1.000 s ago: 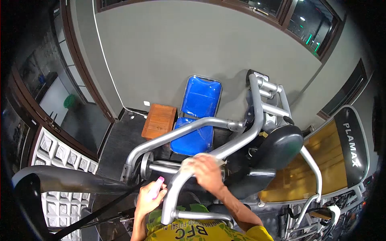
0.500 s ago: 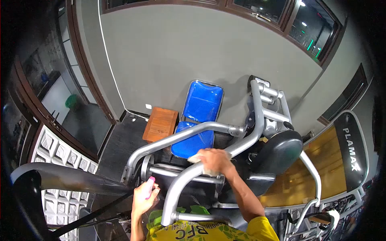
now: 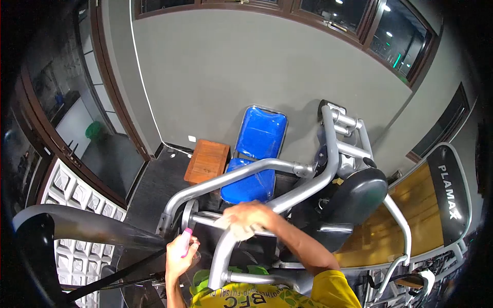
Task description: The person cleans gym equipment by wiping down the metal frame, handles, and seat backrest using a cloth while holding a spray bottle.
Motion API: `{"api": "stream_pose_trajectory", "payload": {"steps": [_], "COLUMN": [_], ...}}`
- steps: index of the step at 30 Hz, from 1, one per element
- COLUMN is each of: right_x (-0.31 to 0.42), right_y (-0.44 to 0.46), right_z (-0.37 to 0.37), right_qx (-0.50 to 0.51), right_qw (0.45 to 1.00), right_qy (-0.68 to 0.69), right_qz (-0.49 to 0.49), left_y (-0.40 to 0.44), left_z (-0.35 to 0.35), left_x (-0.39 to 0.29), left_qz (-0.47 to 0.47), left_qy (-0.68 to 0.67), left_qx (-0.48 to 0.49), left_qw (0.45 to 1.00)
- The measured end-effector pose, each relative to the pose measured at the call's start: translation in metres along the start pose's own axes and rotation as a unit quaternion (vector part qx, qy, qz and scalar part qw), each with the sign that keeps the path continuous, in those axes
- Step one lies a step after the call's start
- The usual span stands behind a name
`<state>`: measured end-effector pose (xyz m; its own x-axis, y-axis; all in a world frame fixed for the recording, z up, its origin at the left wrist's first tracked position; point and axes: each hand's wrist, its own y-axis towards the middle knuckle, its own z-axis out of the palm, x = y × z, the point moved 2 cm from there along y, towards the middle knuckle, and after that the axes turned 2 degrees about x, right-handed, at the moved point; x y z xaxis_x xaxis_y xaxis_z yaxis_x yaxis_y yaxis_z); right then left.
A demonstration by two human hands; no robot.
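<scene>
My right hand [image 3: 252, 214] is closed over a pale cloth [image 3: 243, 232], pressing it around the bend of a thick silver tube [image 3: 222, 259] on an exercise machine. Lower and to the left, my left hand [image 3: 177, 261] grips a small spray bottle [image 3: 185, 240] with a pink top; its lower part is hidden in my fingers. The bottle stays apart from the tube. Beyond my right hand, the tube climbs to the right past a black padded seat [image 3: 354, 203].
A blue chair [image 3: 261, 133] and a wooden stool [image 3: 207, 161] stand by the grey wall. A second silver bar [image 3: 226, 177] crosses ahead of my hands. To the right rises a panel marked PLAMAX [image 3: 448, 192]; a doorway is at left.
My right hand has slid with the cloth down the silver tube, towards the left and nearer to me. My left hand still holds the bottle and has barely shifted.
</scene>
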<state>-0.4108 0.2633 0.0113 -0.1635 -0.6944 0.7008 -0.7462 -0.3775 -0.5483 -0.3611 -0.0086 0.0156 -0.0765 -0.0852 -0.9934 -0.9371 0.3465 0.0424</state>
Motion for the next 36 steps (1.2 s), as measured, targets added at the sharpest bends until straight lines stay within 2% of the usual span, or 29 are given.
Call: {"api": "stream_pose_trajectory", "payload": {"steps": [1, 2, 3, 4, 7, 9, 10, 13, 14, 16, 17, 19, 21, 22, 23, 24, 26, 28, 29, 30, 32, 34, 35, 36], "right_x": [-0.032, -0.063, -0.075, -0.085, -0.07, -0.021, -0.003, 0.032, 0.035, 0.038, 0.031, 0.009, -0.019, -0.032, -0.062, -0.063, -0.056, -0.053, -0.043, -0.031, -0.016, -0.026, -0.032, -0.045], "right_y": [-0.001, -0.012, -0.015, -0.017, -0.032, -0.041, -0.039, -0.015, -0.015, -0.032, -0.038, -0.058, -0.073, -0.075, -0.076, -0.093, -0.099, -0.076, -0.068, -0.061, -0.062, -0.062, -0.064, -0.066], "right_z": [-0.011, -0.019, -0.039, -0.06, -0.069, -0.048, -0.03, 0.029, 0.049, 0.063, 0.06, 0.051, 0.038, 0.023, 0.021, 0.016, 0.012, 0.03, 0.051, 0.066, 0.08, 0.064, 0.056, 0.047], "right_qx": [-0.163, -0.314, -0.207, -0.081, -0.129, -0.133, -0.131, -0.137, -0.19, -0.2, -0.203, -0.308, -0.302, -0.345, -0.426, -0.517, -0.611, -0.601, -0.528, -0.495, -0.433, -0.397, -0.415, -0.432], "right_qw": [0.964, 0.857, 0.946, 0.949, 0.957, 0.946, 0.959, 0.956, 0.904, 0.907, 0.907, 0.813, 0.814, 0.809, 0.807, 0.778, 0.728, 0.73, 0.797, 0.814, 0.786, 0.773, 0.779, 0.815], "right_qy": [-0.017, -0.032, -0.172, -0.298, -0.243, -0.28, -0.246, -0.26, -0.371, -0.32, -0.319, -0.378, -0.411, -0.362, -0.32, -0.299, -0.294, -0.243, -0.253, -0.188, -0.326, -0.375, -0.359, -0.281], "right_qz": [-0.212, -0.407, -0.18, 0.064, 0.092, 0.093, 0.048, -0.028, -0.096, -0.188, -0.186, -0.318, -0.278, -0.31, -0.255, -0.196, -0.101, -0.217, -0.152, -0.238, -0.298, -0.324, -0.304, -0.265], "left_y": [-0.003, -0.006, -0.009, -0.011, -0.014, -0.012, -0.01, 0.0, 0.004, 0.011, 0.015, 0.018, 0.018, 0.017, 0.015, 0.012, 0.008, 0.005, 0.005, 0.005, 0.006, 0.005, 0.004, 0.004], "left_z": [-0.002, -0.004, -0.006, -0.008, -0.007, -0.005, -0.004, -0.002, -0.001, 0.004, 0.005, 0.006, 0.006, 0.005, 0.005, 0.004, 0.003, 0.003, 0.004, 0.004, 0.004, 0.004, 0.005, 0.004], "left_x": [0.002, 0.005, 0.006, 0.005, 0.003, 0.006, 0.011, 0.018, 0.013, 0.009, 0.008, 0.005, 0.002, -0.001, -0.003, -0.007, -0.015, -0.024, -0.028, -0.032, -0.041, -0.048, -0.05, -0.054], "left_qz": [0.0, 0.002, 0.005, 0.005, -0.004, -0.016, -0.016, 0.039, 0.008, -0.024, -0.014, -0.004, -0.003, -0.004, -0.001, 0.003, 0.012, 0.023, 0.022, 0.021, 0.041, 0.063, 0.061, 0.061], "left_qy": [0.0, 0.02, 0.039, 0.038, 0.033, 0.034, 0.033, 0.051, 0.033, 0.015, 0.006, -0.003, 0.005, 0.007, 0.004, 0.001, 0.007, 0.011, 0.01, 0.01, 0.014, 0.019, 0.011, 0.005], "left_qx": [-0.001, -0.005, -0.01, -0.009, 0.0, 0.0, 0.006, 0.011, 0.021, 0.036, 0.037, 0.038, 0.05, 0.048, 0.047, 0.045, 0.047, 0.052, 0.054, 0.055, 0.06, 0.064, 0.056, 0.047], "left_qw": [1.0, 1.0, 0.999, 0.999, 0.999, 0.999, 0.999, 0.998, 0.999, 0.999, 0.999, 0.999, 0.999, 0.999, 0.999, 0.999, 0.999, 0.998, 0.998, 0.998, 0.997, 0.996, 0.996, 0.997]}}
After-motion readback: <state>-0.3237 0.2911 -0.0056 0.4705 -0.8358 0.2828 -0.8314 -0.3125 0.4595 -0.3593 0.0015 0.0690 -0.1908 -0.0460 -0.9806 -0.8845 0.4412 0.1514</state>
